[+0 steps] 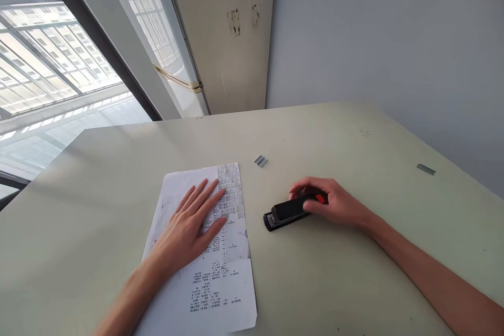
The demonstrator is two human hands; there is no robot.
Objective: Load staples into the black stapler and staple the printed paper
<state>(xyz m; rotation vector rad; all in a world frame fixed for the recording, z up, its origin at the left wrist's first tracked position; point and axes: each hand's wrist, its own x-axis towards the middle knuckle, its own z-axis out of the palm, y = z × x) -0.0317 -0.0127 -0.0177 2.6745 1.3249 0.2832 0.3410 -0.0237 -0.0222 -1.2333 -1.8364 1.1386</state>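
Note:
A stack of printed white paper sheets lies on the pale green table. My left hand rests flat on the paper, fingers stretched out and apart. To the right, a black stapler with a red end lies on the table. My right hand is curled over the stapler's rear end, gripping it.
Two short strips of staples lie just beyond the paper. Another staple strip sits far right near the grey wall. A window and a door frame stand behind the table's far left edge.

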